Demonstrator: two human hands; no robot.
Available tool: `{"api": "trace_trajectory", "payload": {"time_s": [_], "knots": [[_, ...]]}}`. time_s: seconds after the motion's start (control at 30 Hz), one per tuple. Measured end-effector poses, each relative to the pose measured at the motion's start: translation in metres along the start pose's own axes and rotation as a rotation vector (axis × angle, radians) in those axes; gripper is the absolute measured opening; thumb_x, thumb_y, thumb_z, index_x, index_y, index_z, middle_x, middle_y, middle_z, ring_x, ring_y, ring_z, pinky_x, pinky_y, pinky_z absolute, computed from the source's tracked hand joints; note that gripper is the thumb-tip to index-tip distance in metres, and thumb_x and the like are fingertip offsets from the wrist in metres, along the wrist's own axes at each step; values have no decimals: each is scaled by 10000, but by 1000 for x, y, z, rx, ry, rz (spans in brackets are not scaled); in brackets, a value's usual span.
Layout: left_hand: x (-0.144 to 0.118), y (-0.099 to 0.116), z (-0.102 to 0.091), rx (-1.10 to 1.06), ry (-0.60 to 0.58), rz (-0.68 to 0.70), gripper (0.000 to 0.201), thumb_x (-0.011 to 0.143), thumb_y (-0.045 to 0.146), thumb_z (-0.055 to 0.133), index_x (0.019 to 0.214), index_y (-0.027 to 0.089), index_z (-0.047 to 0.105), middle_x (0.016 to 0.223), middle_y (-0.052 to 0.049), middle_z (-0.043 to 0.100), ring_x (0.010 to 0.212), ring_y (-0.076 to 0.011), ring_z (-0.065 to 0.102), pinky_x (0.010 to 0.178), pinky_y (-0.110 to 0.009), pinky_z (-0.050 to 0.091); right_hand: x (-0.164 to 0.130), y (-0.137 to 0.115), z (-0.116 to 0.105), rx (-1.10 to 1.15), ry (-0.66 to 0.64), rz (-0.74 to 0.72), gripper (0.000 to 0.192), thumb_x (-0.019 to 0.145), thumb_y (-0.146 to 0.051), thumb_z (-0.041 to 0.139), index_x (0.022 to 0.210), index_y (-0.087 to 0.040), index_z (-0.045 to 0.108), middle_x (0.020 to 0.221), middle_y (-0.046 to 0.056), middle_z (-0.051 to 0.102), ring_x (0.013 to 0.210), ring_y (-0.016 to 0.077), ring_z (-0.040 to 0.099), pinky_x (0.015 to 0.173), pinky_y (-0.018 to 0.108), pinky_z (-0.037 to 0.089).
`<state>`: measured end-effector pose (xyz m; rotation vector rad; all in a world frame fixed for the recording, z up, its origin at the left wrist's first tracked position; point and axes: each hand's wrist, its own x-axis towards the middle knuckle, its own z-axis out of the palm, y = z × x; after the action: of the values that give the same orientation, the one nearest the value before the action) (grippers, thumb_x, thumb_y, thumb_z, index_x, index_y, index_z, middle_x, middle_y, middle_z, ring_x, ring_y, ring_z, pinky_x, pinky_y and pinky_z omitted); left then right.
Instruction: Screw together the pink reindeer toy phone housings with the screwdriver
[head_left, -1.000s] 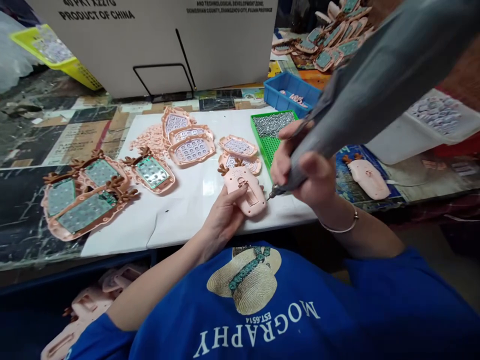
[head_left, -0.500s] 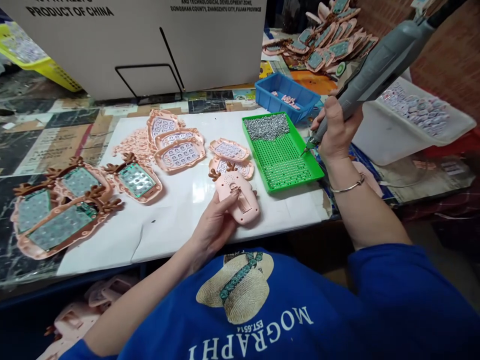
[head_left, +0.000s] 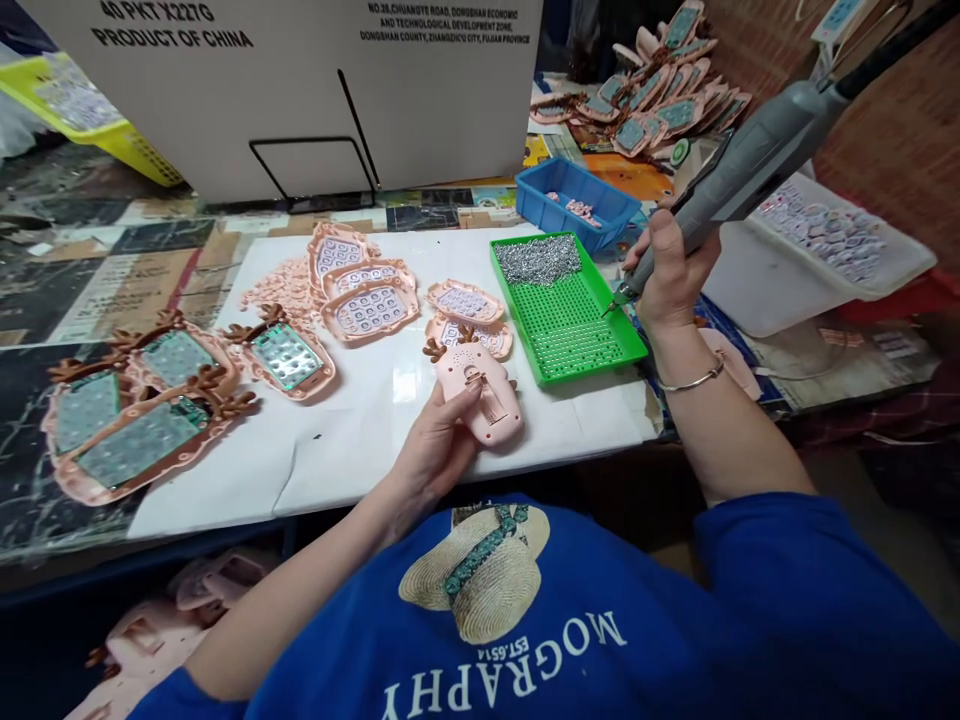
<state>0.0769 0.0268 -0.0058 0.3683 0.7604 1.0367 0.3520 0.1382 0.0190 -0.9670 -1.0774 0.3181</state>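
Note:
My left hand [head_left: 439, 440] holds a pink toy phone back shell [head_left: 484, 392] with brown antlers flat on the white sheet [head_left: 360, 420]. My right hand [head_left: 670, 272] grips a grey electric screwdriver [head_left: 739, 165]; its bit tip touches the right edge of the green screw tray [head_left: 570, 320]. A heap of silver screws [head_left: 537, 257] fills the tray's far end. Two pink keypad fronts [head_left: 469, 302] lie just beyond the shell.
More keypad fronts [head_left: 367, 305] and antlered shells with circuit boards [head_left: 150, 400] lie to the left. A blue bin [head_left: 576, 205], a white tub [head_left: 817, 250], a large cardboard box [head_left: 300, 90] and a far pile of finished phones [head_left: 660, 90] surround the sheet.
My right hand lifted the screwdriver away from the shell and carried it right to the green tray's edge. The left hand stayed on the shell.

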Motion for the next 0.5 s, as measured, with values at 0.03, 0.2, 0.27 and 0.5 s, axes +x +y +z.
{"api": "trace_trajectory", "payload": {"time_s": [0.03,0.2,0.27,0.5], "knots": [[0,0,0,0,0,0,441,775,127,772,1192,191,641,1082,-63,745,989,-214,727,1049,-446,549,0,0,0,-1,0,11,495,742,-711,757,972,-340,524,825,-47,613,549,139,447,600,388,447],[-2,0,-1,9,-30,-3,465,768,146,781,1204,179,623,1084,-83,746,978,-222,730,1016,-434,561,5,-10,-1,-15,8,-26,413,782,-668,732,942,-341,538,697,-64,558,517,145,434,564,370,383],[-2,-1,-1,-1,-37,0,458,765,150,784,1193,183,623,1079,-78,745,975,-216,730,1016,-424,558,8,-23,1,-29,-20,-53,364,810,-651,710,934,-350,546,627,-67,514,509,160,442,555,376,360],[-1,-5,-1,-49,-52,22,424,760,141,780,1151,178,622,1048,-69,736,1025,-232,715,1068,-469,506,-37,-102,47,154,-110,-10,343,805,-659,659,885,-332,592,587,-34,414,470,196,401,477,367,301]]}}
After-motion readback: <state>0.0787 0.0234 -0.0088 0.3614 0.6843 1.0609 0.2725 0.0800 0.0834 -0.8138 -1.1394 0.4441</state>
